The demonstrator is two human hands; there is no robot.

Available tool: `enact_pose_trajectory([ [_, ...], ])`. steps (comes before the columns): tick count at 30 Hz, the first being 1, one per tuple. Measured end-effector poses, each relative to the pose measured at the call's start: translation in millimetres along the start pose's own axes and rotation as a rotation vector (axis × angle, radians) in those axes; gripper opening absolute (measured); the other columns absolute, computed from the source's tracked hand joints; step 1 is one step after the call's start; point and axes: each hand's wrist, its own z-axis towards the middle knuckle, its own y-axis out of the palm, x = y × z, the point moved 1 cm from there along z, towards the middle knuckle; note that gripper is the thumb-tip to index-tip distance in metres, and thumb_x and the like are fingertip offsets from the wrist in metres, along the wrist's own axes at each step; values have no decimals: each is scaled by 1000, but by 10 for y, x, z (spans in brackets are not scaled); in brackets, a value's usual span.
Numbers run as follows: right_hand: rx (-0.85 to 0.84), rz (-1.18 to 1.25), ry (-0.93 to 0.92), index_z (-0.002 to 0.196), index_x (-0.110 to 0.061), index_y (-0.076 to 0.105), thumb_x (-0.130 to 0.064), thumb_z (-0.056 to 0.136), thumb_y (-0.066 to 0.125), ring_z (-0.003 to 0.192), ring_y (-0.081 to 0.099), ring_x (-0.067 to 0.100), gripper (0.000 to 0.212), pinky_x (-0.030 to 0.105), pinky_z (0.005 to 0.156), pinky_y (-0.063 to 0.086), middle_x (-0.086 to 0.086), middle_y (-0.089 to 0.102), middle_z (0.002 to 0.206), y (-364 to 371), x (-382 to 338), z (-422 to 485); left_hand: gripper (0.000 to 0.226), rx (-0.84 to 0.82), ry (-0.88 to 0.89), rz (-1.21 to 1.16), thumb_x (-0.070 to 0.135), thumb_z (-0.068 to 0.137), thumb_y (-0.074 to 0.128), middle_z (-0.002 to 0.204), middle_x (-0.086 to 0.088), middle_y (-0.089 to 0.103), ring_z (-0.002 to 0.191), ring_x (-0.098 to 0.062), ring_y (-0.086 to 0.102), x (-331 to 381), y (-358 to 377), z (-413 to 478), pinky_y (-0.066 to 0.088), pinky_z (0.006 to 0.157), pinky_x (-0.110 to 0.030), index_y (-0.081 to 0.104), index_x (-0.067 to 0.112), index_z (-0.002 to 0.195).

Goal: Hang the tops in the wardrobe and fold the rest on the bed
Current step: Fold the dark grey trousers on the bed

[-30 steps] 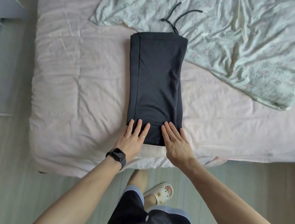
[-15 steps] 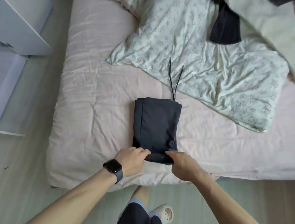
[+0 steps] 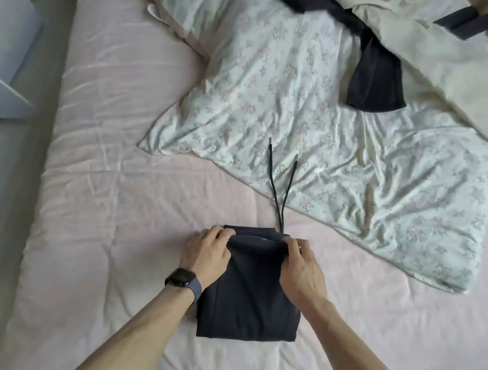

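Observation:
Dark navy drawstring trousers [image 3: 249, 301] lie folded into a short rectangle on the pink bed sheet [image 3: 107, 199]. My left hand [image 3: 206, 249] grips the far left corner of the doubled-over layer, and my right hand [image 3: 303, 267] grips the far right corner. Both sets of fingers curl over the fabric edge at the waistband end. Two black drawstrings [image 3: 278, 188] trail away from the fold onto the floral duvet [image 3: 345, 166].
A dark garment [image 3: 374, 75] and a cream garment [image 3: 451, 65] lie across the duvet at the far right. White furniture [image 3: 0, 44] stands left of the bed. The bed's near edge runs below my forearms.
My hands took hold of the near end of the trousers and carried it away from me over to the waistband end, halving the length. The head view moved closer over the bed.

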Motion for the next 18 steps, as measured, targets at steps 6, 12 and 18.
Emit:
enact_pose_trajectory([
  [6,191,-132,-99,153,-20,40,-5,84,51,143,35,33,71,46,111,37,11,36,158,188,16,116,68,151,169,130,15,76,56,150,-10,45,138,-31,43,4,263,39,38,110,-52,51,17,144],
  [12,104,-155,-166,162,-26,14,-35,101,34,157,4,21,65,54,124,11,0,5,170,621,-69,-76,75,77,131,173,39,92,48,168,-1,7,155,-24,7,23,825,-356,12,122,-56,17,29,160],
  [18,82,-171,-145,161,-36,11,-52,102,32,157,1,18,65,55,124,5,-4,4,170,862,167,271,75,70,106,262,51,93,44,169,-1,5,155,-27,4,-112,1082,-94,7,121,-62,14,33,160],
])
